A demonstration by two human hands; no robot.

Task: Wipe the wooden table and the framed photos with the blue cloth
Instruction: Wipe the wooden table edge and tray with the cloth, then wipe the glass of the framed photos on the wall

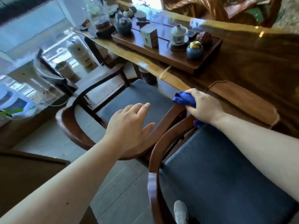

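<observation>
My right hand [203,105] grips the bunched blue cloth [184,99] at the near edge of the glossy wooden table [252,62], just above the end of a chair arm. A small corner of the cloth hangs below my wrist. My left hand [129,126] hovers with fingers spread over the curved wooden arm of the left chair [72,126], holding nothing. No framed photos are in view.
A wooden tea tray [178,57] on the table carries a lidded cup, a small box and a blue jar. A flat wooden board [246,101] lies beside my right hand. Two chairs with dark cushions [226,175] stand before the table. My shoe [181,212] shows below.
</observation>
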